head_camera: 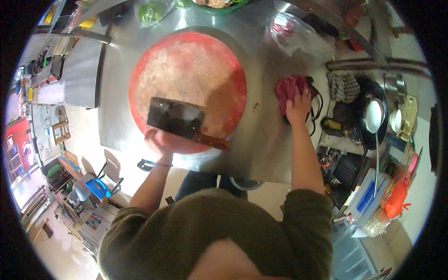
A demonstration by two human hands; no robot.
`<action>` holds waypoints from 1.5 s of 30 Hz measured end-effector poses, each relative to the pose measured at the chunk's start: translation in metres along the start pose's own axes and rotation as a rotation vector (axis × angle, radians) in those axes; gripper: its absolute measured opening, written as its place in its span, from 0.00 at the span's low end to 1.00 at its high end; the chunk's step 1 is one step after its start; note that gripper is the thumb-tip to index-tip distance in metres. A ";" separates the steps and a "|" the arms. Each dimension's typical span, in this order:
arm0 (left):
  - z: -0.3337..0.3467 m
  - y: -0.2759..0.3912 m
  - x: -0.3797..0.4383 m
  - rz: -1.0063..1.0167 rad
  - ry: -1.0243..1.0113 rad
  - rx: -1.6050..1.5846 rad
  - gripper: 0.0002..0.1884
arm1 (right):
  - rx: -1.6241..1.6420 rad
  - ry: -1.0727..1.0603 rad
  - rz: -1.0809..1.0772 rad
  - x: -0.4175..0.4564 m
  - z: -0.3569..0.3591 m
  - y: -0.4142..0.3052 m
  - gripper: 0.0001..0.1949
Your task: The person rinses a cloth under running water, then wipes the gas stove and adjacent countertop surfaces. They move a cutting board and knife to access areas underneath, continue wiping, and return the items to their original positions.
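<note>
On the stainless steel table (pixel 115 129) lies a round chopping board (pixel 182 66) with a pale, worn middle and a red rim. A cleaver (pixel 175 117) with a dark, wide blade rests across its near part, the brown handle pointing right. My left hand (pixel 159 141) is at the board's near-left edge, just below the blade. It is blurred, so its grip is unclear. To the right of the board, my right hand (pixel 299 105) is on a dark red cloth (pixel 285 87), thumb and fingers pressed into it. Black straps (pixel 320 105) curve out beside the cloth.
Clear plastic bags, one with green produce (pixel 150 13) and one with reddish contents (pixel 285 26), lie at the far side near a green basket (pixel 224 8). At right are a black wok (pixel 372 140) and a long-handled ladle (pixel 373 115). A small scrap (pixel 256 107) lies beside the board.
</note>
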State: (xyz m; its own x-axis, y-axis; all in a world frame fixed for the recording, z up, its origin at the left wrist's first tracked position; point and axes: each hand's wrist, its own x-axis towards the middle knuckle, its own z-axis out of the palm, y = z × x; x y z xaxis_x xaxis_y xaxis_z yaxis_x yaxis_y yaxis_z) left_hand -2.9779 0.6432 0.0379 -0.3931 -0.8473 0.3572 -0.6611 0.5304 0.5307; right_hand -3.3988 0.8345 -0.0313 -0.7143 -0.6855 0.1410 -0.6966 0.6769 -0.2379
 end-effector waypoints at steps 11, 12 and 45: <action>0.002 -0.041 0.035 -0.293 -0.009 0.290 0.19 | 0.205 -0.089 -0.462 0.203 0.070 -0.194 0.21; -0.001 -0.042 0.037 -0.346 -0.025 0.309 0.22 | 0.256 -0.100 -0.506 0.214 0.075 -0.204 0.20; 0.020 -0.082 0.067 -0.294 -0.027 0.516 0.23 | 0.260 -0.083 -0.178 -0.040 -0.045 0.030 0.19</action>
State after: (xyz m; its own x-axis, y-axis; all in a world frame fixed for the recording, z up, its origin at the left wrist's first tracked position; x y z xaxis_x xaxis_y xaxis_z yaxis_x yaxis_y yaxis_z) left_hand -2.9630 0.5429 0.0030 -0.1581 -0.9605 0.2288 -0.9673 0.1972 0.1597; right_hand -3.3941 0.8938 -0.0007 -0.5677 -0.8135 0.1263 -0.7618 0.4610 -0.4552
